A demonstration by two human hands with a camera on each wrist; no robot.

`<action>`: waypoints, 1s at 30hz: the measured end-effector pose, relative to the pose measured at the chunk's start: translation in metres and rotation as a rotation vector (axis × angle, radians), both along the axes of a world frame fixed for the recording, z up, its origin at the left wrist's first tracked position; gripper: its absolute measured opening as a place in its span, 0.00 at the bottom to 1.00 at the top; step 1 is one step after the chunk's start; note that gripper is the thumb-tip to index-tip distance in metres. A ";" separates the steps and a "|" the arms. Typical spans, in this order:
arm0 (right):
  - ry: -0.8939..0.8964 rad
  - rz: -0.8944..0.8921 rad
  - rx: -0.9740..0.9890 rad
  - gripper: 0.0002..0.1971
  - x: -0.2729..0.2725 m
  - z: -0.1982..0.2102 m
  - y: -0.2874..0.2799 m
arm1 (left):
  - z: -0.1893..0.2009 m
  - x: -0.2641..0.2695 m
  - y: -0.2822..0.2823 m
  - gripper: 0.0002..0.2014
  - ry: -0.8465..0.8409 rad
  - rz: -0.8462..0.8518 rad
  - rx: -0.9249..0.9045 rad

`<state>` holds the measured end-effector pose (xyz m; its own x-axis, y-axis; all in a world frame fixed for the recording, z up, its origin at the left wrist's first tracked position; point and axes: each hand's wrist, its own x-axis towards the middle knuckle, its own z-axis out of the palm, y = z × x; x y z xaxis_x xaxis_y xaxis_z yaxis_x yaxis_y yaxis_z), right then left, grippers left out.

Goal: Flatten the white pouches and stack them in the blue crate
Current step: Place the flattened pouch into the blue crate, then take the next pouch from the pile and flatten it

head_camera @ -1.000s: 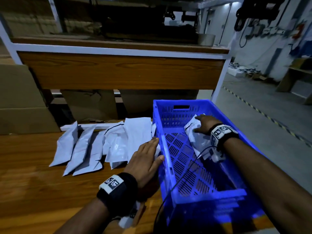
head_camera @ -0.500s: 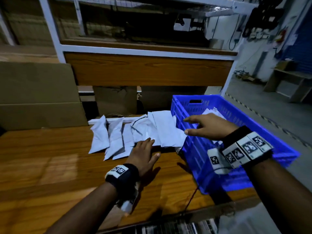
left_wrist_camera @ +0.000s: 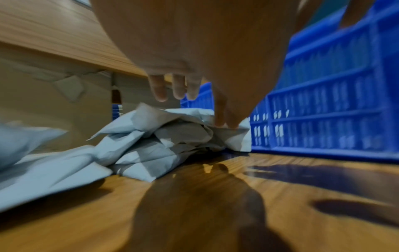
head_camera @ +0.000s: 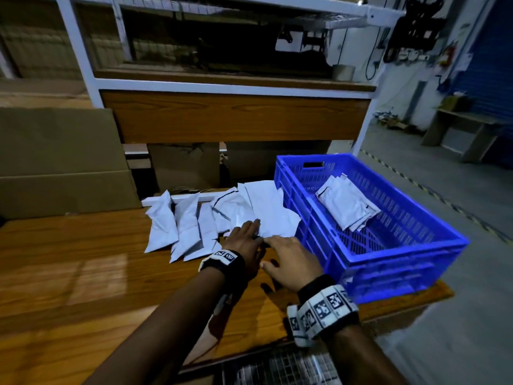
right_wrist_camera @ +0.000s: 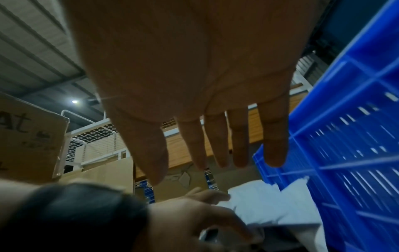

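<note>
Several white pouches (head_camera: pixel 263 215) lie in a loose, crumpled row on the wooden table (head_camera: pixel 83 273), their right end against the blue crate (head_camera: pixel 388 273). A flat stack of pouches (head_camera: pixel 347 209) lies inside the crate, towards its far end. My left hand (head_camera: pixel 244 237) rests with straight fingers on the near edge of the rightmost pouches; in the left wrist view its thumb side touches the top crumpled pouch (left_wrist_camera: pixel 172 136). My right hand (head_camera: pixel 286 257) hovers open just right of the left hand, holding nothing, close to the crate's left wall (right_wrist_camera: pixel 356 153).
Cardboard boxes (head_camera: pixel 61 168) stand behind the table at the left. A white-framed shelf (head_camera: pixel 83 65) with a wooden panel (head_camera: pixel 236 118) rises behind the pouches. The crate overhangs the table's right end, with open floor (head_camera: pixel 472 343) beyond it.
My right hand has come out of the crate, leaving a pouch there, and moved left and down beside my left hand. My left hand has slid forward onto the pouches.
</note>
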<state>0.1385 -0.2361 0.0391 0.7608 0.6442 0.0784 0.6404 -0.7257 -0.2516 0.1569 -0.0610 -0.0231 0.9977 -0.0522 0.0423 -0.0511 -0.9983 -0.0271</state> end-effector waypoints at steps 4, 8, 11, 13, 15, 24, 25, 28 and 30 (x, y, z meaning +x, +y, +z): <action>-0.002 -0.005 0.063 0.32 0.002 -0.011 -0.009 | 0.007 0.016 -0.009 0.28 -0.024 -0.032 0.047; -0.006 0.005 0.124 0.31 0.007 -0.017 -0.027 | 0.017 0.022 -0.009 0.34 -0.160 -0.067 -0.006; -0.031 0.019 0.206 0.30 0.010 -0.016 -0.034 | 0.045 0.011 -0.004 0.25 -0.324 -0.077 -0.066; -0.062 0.016 0.281 0.32 0.012 -0.017 -0.035 | 0.055 -0.004 -0.001 0.21 -0.578 -0.109 -0.207; -0.080 -0.020 0.397 0.37 0.012 -0.022 -0.032 | 0.067 -0.031 0.003 0.19 -0.788 -0.109 -0.447; 0.143 0.022 0.463 0.45 0.013 -0.065 0.020 | 0.024 -0.102 0.019 0.15 -0.957 0.130 -0.717; 0.153 0.041 0.420 0.42 0.011 -0.071 0.026 | 0.016 -0.104 0.021 0.16 -0.956 0.207 -0.782; 0.086 0.094 0.384 0.26 0.002 -0.085 0.033 | 0.001 -0.106 0.023 0.15 -0.969 0.418 -0.975; 0.038 0.123 0.412 0.19 -0.003 -0.087 0.032 | -0.004 -0.109 0.026 0.15 -0.960 0.515 -1.207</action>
